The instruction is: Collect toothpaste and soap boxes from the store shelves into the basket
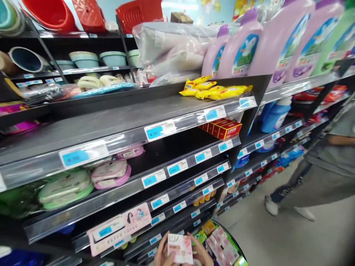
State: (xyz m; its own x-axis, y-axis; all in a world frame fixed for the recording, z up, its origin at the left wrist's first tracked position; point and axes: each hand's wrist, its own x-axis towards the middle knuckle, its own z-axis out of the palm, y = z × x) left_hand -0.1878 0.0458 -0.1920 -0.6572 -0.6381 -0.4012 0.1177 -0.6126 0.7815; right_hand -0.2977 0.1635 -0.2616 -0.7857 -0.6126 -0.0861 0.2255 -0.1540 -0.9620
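At the bottom edge of the view, both my hands hold a small pink and white soap box (180, 248). My left hand (161, 255) grips its left side with fingers curled round it. My right hand (201, 253) clasps its right side. Only the fingers of each hand show. Just to the right, a green-rimmed basket (235, 248) holds several more pink boxes (222, 244). The box sits in front of the lowest dark shelves (166, 218).
Dark store shelves with blue price tags run left to right. On them lie yellow packets (216, 90), red boxes (222, 128), pink and green soap dishes (111, 173), purple detergent bottles (241, 51) and plastic basins (83, 59). Another person's legs (305, 184) stand in the aisle at right.
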